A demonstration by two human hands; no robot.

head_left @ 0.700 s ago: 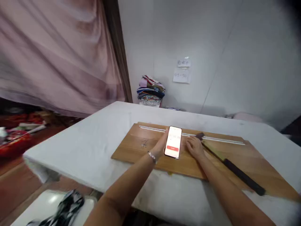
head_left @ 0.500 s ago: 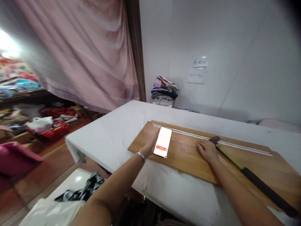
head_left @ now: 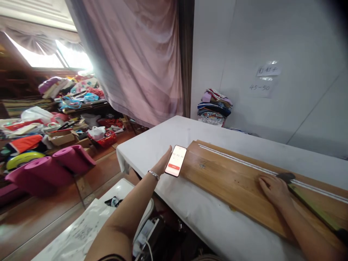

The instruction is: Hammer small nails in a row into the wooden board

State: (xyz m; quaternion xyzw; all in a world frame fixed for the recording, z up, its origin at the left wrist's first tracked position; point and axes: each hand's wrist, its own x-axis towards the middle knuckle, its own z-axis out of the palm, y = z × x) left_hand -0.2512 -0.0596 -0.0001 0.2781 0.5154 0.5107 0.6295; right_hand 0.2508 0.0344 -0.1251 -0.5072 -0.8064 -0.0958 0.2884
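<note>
Plainly, the tool that looked like a hammer (head_left: 286,177) lay on the right side, and the right hand (head_left: 276,189) was much the nearer of the two. Its dark head sat just beyond and to the right of that hand's knuckles, close enough that touching or a slight gap could not be told apart. From there its long axis ran slantwise back toward the person, the yellow-green shaft passing along the outer side of the right forearm and the black grip reaching the right edge of view, partly cut off. The head lay by the pair of pale strips (head_left: 239,158) that ran lengthwise along the far side of the wooden board (head_left: 220,175). The right hand rested palm down on the board, its fingers loosely bent and a little apart, with no grip on anything to be seen. Well apart from the tool, the left hand (head_left: 162,162) held a phone (head_left: 176,161) by its left side, thumb raised along the edge; how the other fingers closed behind it could not be seen. The phone's lit screen faced the person, its long axis leaning slightly right at the top, near the board's left end above the white-covered table (head_left: 152,141).
</note>
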